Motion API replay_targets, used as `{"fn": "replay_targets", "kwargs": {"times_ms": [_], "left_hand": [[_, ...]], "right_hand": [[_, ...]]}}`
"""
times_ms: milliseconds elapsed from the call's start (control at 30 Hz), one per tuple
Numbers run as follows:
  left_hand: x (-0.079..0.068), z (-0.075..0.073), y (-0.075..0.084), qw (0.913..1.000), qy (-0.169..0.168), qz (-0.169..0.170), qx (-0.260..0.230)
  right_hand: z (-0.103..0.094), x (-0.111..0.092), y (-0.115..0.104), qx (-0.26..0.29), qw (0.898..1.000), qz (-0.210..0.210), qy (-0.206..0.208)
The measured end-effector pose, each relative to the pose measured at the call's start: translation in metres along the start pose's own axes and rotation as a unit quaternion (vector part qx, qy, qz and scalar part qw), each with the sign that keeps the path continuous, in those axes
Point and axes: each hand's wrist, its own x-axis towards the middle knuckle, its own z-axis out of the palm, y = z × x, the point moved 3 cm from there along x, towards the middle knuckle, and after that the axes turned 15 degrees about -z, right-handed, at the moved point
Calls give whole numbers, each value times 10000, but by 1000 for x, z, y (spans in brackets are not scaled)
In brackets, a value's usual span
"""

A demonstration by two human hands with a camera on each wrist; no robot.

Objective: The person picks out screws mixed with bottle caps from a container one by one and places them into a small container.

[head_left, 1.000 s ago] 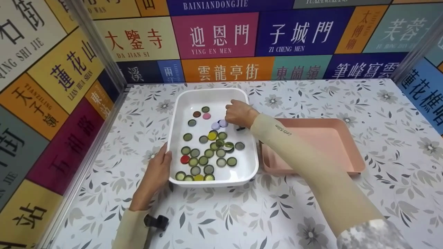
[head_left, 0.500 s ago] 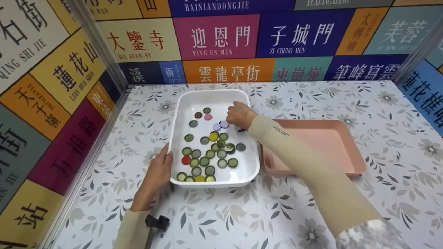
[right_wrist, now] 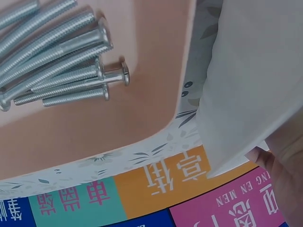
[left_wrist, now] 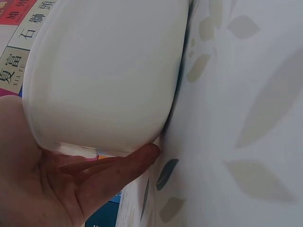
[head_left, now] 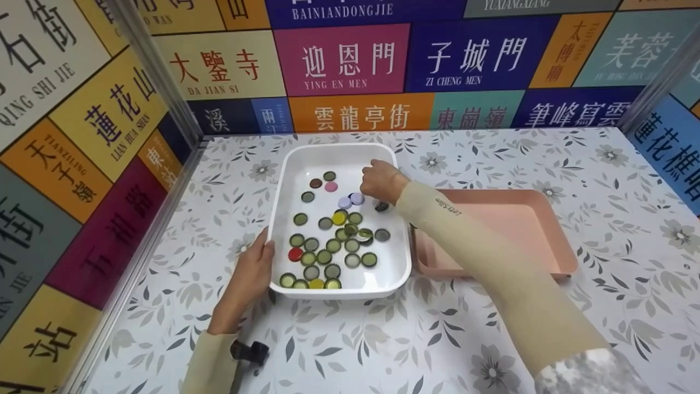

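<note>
A white tray [head_left: 389, 276] holds several bottle caps [head_left: 324, 256], most lying with their hollow side up. Against the tray's left outer wall rests my left hand [head_left: 252, 278]; the left wrist view shows its fingers [left_wrist: 124, 170] along the wall [left_wrist: 109, 71]. My right hand [head_left: 383, 180] is inside the far right part of the tray, fingers curled and their tips hidden. Two pale lilac caps [head_left: 356, 198] lie just left of it. A dark cap [head_left: 381, 206] shows beneath its wrist. The tray's wall covers much of this hand [right_wrist: 289, 165] in the right wrist view.
A pink tray [head_left: 547, 230] stands to the right, partly under my right forearm. Several metal bolts [right_wrist: 61, 56] lie in it, seen in the right wrist view. Printed panels [head_left: 344, 60] border the flowered table [head_left: 383, 350] behind and at both sides.
The dark cap beneath my right wrist has turned or shifted and shows more of itself. My right hand has hardly moved. The left hand stays against the white tray.
</note>
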Motion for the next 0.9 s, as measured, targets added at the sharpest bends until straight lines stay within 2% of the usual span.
{"fn": "replay_targets", "kwargs": {"times_ms": [100, 367, 600, 900], "left_hand": [[-1, 0, -1, 9999, 70, 121, 2], [-2, 0, 0, 10000, -20, 88, 13], [-3, -1, -1, 9999, -61, 102, -72], [-2, -1, 0, 9999, -81, 64, -16]], "right_hand": [[-2, 0, 0, -13, 9998, 52, 188], [-7, 1, 1, 74, 9988, 11, 488], [-16, -3, 1, 420, 9964, -140, 728], [-27, -20, 7, 609, 9898, -227, 1271]]}}
